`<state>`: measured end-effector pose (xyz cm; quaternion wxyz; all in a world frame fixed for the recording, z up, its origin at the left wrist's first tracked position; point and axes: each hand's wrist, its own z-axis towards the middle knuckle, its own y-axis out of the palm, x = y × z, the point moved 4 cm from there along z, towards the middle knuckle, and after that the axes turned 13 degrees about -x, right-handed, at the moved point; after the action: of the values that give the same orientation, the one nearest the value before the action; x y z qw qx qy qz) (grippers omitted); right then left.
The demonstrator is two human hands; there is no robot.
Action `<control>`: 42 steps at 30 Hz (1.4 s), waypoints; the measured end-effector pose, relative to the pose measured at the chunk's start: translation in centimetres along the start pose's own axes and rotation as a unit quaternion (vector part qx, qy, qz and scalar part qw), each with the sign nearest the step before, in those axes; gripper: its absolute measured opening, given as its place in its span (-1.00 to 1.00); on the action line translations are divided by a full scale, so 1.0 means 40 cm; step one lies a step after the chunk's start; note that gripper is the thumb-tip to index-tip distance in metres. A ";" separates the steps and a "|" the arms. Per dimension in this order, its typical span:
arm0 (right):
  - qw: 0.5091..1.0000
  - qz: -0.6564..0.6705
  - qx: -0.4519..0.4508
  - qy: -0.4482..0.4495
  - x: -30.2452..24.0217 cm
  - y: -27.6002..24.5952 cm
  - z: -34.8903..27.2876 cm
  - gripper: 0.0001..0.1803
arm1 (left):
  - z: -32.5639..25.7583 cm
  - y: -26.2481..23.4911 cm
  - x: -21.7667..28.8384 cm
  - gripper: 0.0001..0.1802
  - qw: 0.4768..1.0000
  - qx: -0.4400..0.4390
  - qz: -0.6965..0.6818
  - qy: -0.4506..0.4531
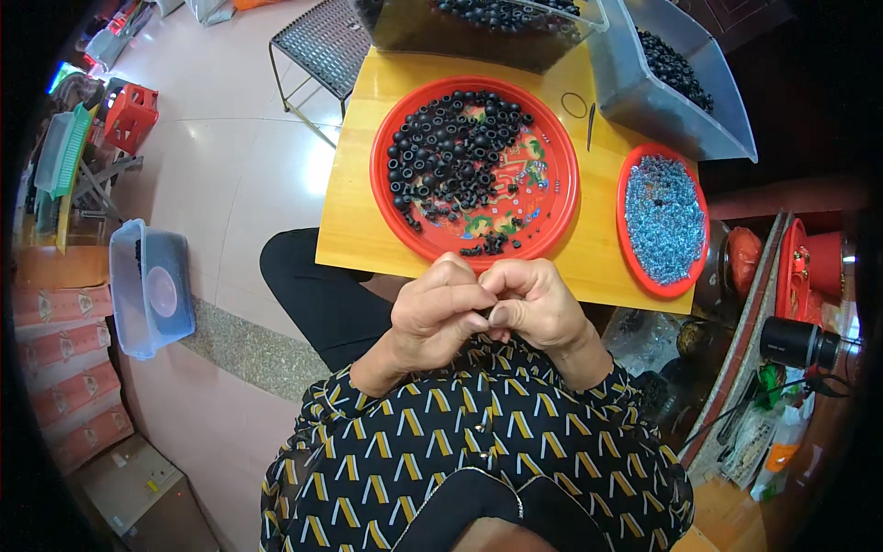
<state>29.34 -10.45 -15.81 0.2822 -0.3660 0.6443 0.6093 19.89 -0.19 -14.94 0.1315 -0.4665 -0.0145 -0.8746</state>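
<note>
My left hand (436,308) and my right hand (543,308) meet in front of my body, just off the near rim of a large round red tray (379,179). Thumbs and forefingers of both are pinched together, fingertips touching. Whatever lies between them is too small and covered to name; only a dark speck shows. On the tray are many small black round pieces (446,152), several hollow like rings or caps. A few smaller black bits (494,244) sit near its front rim, closest to my fingers.
A smaller red tray (623,235) of tiny clear-bluish pieces (664,221) stands right on the yellow table (354,221). Behind are two plastic bins (635,101) (478,51) with black pieces. A slim dark tool (590,129) lies between. A stool (322,46) stands far left.
</note>
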 end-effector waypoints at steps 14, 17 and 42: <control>0.946 -0.253 0.174 -0.100 -0.249 -0.136 -0.096 -0.79 | 0.049 -0.019 -0.047 -0.71 0.989 -0.015 0.033 -0.143; 0.913 -0.083 0.258 -0.306 -0.440 -0.294 -0.188 -0.76 | 0.105 -0.023 -0.064 -0.73 0.975 -0.055 0.188 -0.106; 0.603 -0.748 0.269 -0.072 -0.193 -0.216 0.021 -0.91 | 0.281 -0.065 -0.220 -0.84 0.857 -0.188 0.473 -0.080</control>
<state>40.73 -8.52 -14.62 0.7704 -0.5829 0.2583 0.0097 33.05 5.88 -15.58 0.4373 -0.5013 0.3624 -0.6528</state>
